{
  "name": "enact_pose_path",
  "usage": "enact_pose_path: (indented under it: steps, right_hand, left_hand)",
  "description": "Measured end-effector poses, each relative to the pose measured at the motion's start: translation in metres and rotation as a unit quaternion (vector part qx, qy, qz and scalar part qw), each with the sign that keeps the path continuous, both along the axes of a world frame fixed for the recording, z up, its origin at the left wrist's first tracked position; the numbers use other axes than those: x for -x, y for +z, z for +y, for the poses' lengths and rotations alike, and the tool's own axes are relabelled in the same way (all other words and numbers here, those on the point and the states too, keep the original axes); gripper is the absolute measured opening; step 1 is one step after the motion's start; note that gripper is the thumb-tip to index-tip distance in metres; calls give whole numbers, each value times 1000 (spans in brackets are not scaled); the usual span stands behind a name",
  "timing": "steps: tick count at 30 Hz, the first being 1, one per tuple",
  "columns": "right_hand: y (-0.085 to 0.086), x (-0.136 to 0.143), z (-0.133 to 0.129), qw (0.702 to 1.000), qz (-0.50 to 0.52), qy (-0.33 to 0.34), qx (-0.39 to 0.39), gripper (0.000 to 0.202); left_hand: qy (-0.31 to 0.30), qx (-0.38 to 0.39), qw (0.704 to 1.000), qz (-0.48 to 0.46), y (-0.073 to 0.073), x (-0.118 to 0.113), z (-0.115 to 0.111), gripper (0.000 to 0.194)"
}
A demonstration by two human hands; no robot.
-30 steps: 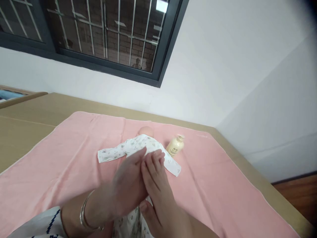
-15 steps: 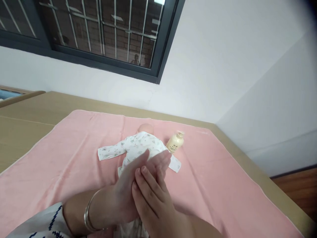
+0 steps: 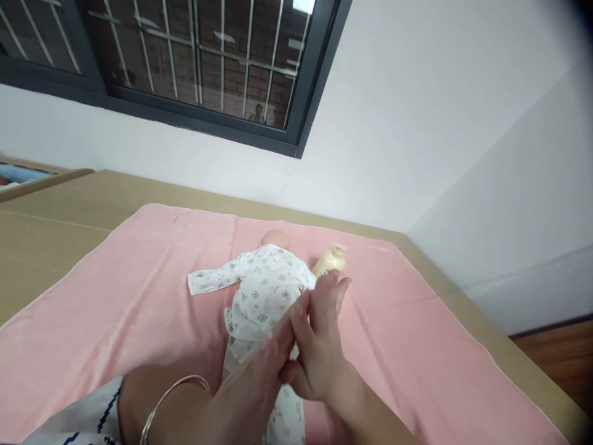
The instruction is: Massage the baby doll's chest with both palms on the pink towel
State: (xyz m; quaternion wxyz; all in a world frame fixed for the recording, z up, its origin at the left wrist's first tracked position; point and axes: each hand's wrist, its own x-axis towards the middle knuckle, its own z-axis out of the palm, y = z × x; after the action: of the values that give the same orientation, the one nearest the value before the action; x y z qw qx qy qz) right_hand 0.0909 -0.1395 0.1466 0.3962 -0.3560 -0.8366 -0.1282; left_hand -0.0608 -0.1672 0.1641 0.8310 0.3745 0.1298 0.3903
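Note:
My left hand point(image 3: 264, 371), with a silver bangle point(image 3: 173, 395) at its wrist, lies palm to palm against my right hand point(image 3: 319, 349). Fingers on both hands are stretched out, and no object shows between them. Below and beyond the hands, a baby doll point(image 3: 266, 293) in white printed clothes lies stretched out with its head pointing away from me. Its right-side sleeve and part of its legs are hidden by my hands. A pale yellow bottle point(image 3: 331, 259) stands tilted in view just past my right fingertips, its lower part covered by them.
A pink blanket point(image 3: 393, 321) is spread under the doll and bottle on a wooden surface point(image 3: 55, 247). Behind it rise a white wall point(image 3: 370, 136) and a dark-framed window point(image 3: 296, 139) with bars. A raised wooden edge point(image 3: 50, 183) runs at the far left.
My hands have slid against each other, the right one turning and moving up and rightward until its fingers overlap the bottle. The doll and bottle stay where they were.

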Motion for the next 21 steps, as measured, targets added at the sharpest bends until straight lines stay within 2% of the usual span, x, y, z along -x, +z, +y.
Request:
enact_pose_path:
  steps: [3,5,8,10,13,15,18,21]
  right_hand:
    - [-9,-1,18,995,34,-61,77,73]
    - [-21,0,32,984,66,-84,142,66]
    - [-45,4,56,966,64,-80,236,53]
    - [-62,4,72,958,29,-66,276,49]
    - [-82,-3,92,952,4,-64,299,46]
    - [-90,-13,102,948,2,-74,309,45]
    - [-98,-29,111,937,18,-116,328,51]
    - [-102,-33,108,918,50,-200,338,61]
  left_hand:
    - [98,-25,995,10,5,8,19,52]
    - [160,-33,987,17,1,7,50,51]
    - [326,-78,936,110,-23,-6,109,47]
    - [385,-106,892,211,-46,-18,144,42]
    - [402,-140,854,301,-80,-34,173,37]
    - [398,-155,850,309,-95,-40,178,35]
    - [393,-184,847,308,-106,-43,175,30]
    - [402,-214,827,330,-110,-41,175,29]
